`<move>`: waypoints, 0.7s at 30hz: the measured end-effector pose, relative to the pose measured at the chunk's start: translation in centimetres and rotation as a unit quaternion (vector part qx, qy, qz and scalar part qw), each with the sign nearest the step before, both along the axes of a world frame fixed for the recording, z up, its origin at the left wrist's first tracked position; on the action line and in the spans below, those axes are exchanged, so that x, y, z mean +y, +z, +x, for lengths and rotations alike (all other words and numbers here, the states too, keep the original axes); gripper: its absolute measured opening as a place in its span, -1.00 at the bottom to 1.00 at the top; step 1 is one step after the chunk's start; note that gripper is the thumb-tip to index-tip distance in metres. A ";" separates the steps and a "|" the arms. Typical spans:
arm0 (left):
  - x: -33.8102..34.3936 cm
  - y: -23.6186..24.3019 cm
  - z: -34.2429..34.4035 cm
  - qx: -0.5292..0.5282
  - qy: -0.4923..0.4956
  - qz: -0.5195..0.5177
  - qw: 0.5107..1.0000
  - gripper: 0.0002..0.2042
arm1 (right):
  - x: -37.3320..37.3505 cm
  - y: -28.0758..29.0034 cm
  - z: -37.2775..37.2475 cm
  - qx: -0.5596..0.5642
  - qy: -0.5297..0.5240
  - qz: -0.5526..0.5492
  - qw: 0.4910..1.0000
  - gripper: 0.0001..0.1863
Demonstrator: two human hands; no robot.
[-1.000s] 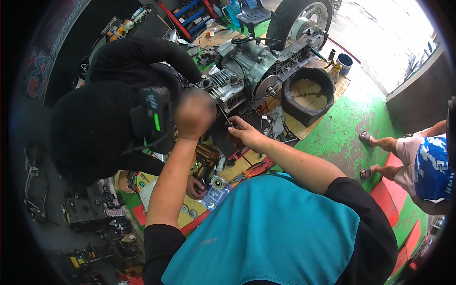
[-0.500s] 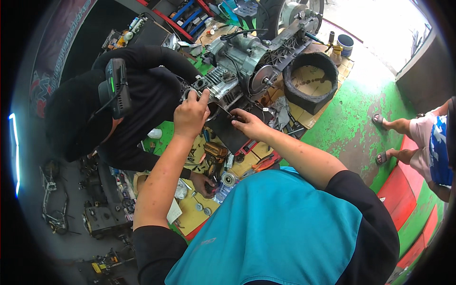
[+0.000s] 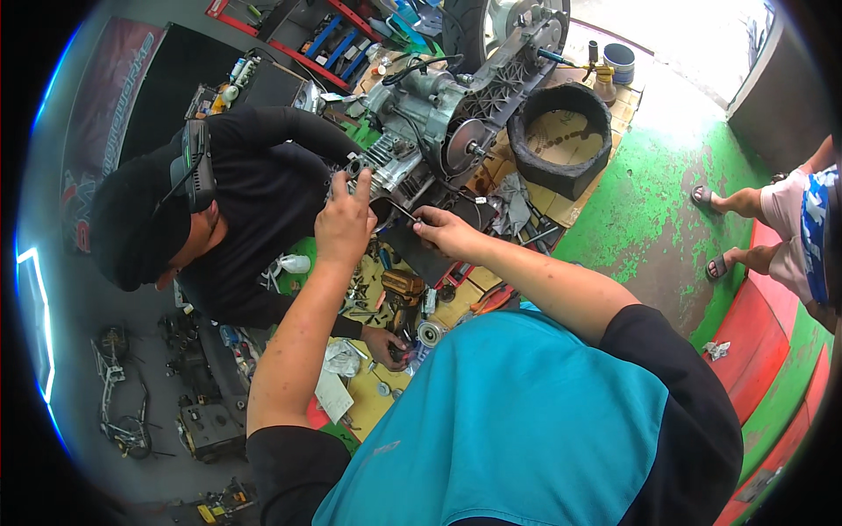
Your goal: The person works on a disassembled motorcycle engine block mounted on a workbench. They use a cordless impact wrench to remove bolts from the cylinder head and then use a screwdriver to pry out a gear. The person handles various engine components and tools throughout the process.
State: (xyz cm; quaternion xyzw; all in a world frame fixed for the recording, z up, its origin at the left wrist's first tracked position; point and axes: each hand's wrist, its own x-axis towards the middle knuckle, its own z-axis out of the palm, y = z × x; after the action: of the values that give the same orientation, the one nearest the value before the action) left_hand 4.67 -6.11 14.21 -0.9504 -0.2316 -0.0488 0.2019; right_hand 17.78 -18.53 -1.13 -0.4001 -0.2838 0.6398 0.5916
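Since the earlier frame both hands have closed in on the engine, and the left hand now rests its raised fingers against the ribbed metal cylinder instead of hovering short of it. That engine, a scooter unit with its rear wheel still attached, lies on the far side of the scene on flattened cardboard over a green floor. Just right of it sits a round black tub. On the left, a person in black crouches beside the engine, one of their hands down among small parts and tools scattered on the near cardboard. Bare legs in sandals stand at the far right edge.

The left hand is spread fairly wide, two fingers pointing up on the cylinder, gripping nothing that I can see. The right hand sits just right of it, fingers pinched narrow on a thin dark tool whose tip points left toward the opening under the cylinder. The two hands are near each other but apart.
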 end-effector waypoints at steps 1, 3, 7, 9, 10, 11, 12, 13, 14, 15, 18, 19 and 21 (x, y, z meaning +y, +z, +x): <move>0.1 -0.1 0.0 -0.010 -0.003 0.010 1.000 -0.27 | -0.2 1.3 1.0 -0.050 0.004 -0.018 0.999 -0.60; 0.3 0.1 -0.3 -0.025 0.004 -0.023 0.999 -0.29 | -0.9 4.4 3.3 -0.149 0.013 -0.056 0.987 -0.55; 0.3 -0.3 -0.2 -0.022 0.020 -0.023 0.999 -0.32 | -1.2 6.2 4.7 -0.248 0.060 -0.086 0.963 -0.53; 0.0 -0.3 0.3 -0.029 0.031 -0.020 0.999 -0.31 | -1.5 4.9 3.8 -0.317 0.058 -0.048 0.945 -0.52; -0.1 -0.4 0.5 -0.033 0.038 -0.020 0.999 -0.30 | -1.4 3.8 2.6 -0.319 0.023 -0.042 0.946 -0.51; -0.1 -0.4 0.4 -0.034 0.034 -0.016 0.999 -0.31 | -1.4 2.7 1.6 -0.321 -0.012 -0.035 0.946 -0.50; 0.0 -0.5 0.4 -0.036 0.030 -0.011 0.999 -0.32 | -1.7 2.9 0.9 -0.295 -0.022 -0.031 0.955 -0.48; 0.1 -0.4 0.4 -0.037 0.026 -0.005 0.999 -0.32 | -1.6 3.1 0.6 -0.272 -0.016 -0.051 0.961 -0.48; 0.0 -0.4 0.4 -0.032 0.031 -0.004 0.999 -0.32 | -1.6 3.1 0.2 -0.249 -0.011 -0.072 0.966 -0.49; 0.0 -0.4 0.4 -0.027 0.036 -0.003 0.999 -0.32 | -1.5 3.0 0.0 -0.224 -0.011 -0.074 0.972 -0.50; 0.1 -0.8 -0.1 -0.048 0.022 -0.004 0.999 -0.33 | -1.6 2.6 -0.7 -0.138 -0.020 -0.074 0.987 -0.55; 0.1 -1.0 -0.3 -0.061 0.013 -0.006 0.998 -0.33 | -1.4 2.5 -0.7 -0.130 -0.013 -0.070 0.989 -0.60; 0.0 -1.3 -0.5 -0.065 0.001 0.000 0.998 -0.34 | -0.7 2.5 -0.9 -0.113 0.000 -0.064 0.992 -0.69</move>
State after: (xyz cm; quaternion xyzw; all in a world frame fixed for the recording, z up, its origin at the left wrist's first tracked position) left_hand 4.16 -6.16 12.95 -0.9449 -0.2457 -0.1102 0.1862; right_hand 16.86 -19.25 1.39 -0.5067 -0.3076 0.6074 0.5288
